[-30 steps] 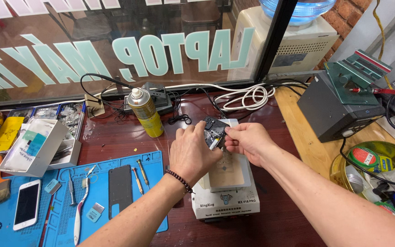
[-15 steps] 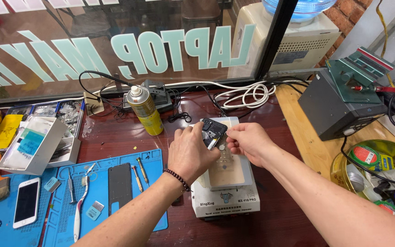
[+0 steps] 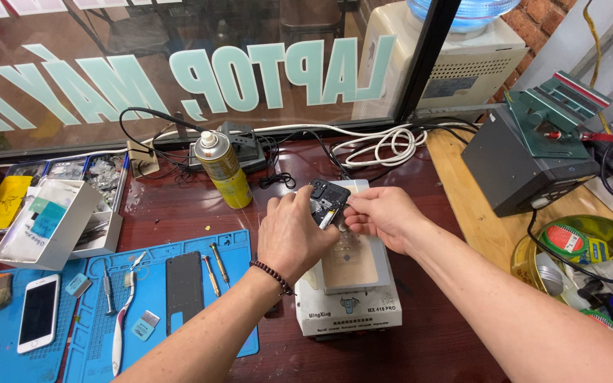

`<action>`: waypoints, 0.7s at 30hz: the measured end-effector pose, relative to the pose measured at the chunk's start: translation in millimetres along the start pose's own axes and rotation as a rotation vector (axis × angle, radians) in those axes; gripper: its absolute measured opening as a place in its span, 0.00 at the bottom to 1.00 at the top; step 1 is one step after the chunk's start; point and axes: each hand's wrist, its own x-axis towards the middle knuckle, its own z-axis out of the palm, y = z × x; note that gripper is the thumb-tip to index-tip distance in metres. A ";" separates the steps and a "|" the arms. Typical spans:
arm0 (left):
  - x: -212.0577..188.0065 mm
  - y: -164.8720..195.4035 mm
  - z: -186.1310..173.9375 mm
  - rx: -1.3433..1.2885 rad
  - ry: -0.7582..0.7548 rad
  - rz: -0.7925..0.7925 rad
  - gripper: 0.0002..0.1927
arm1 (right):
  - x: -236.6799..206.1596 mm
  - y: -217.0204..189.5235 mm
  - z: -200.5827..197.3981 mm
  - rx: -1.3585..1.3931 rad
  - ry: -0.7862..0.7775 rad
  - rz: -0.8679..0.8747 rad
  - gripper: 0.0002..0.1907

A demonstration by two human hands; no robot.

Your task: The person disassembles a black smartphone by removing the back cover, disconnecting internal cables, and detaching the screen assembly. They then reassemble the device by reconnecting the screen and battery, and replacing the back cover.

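Here both hands are clamping one dark phone (image 3: 328,198): left hand (image 3: 296,237) gripping its side, right hand (image 3: 381,215) pinching its edge, above the white heating pad machine (image 3: 349,312) on the tabletop (image 3: 179,206).

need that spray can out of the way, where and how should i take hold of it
Grip the yellow spray can around its mid-body, coming from the right front. It stands upright, a plain cylinder; cables and a power strip crowd behind it, and the cap end is narrower.
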 end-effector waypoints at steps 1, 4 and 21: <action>0.9 -0.9 -1.0 0.001 -0.003 -0.008 0.35 | 1.2 0.1 -0.9 -0.002 -0.006 0.004 0.11; 2.0 -2.7 -2.1 0.004 -0.015 -0.024 0.34 | 1.6 0.2 -3.4 -0.015 -0.004 0.025 0.09; 19.3 -24.2 -20.7 -0.376 -0.045 -0.371 0.42 | -41.7 -3.6 -10.6 -0.665 0.508 -0.497 0.09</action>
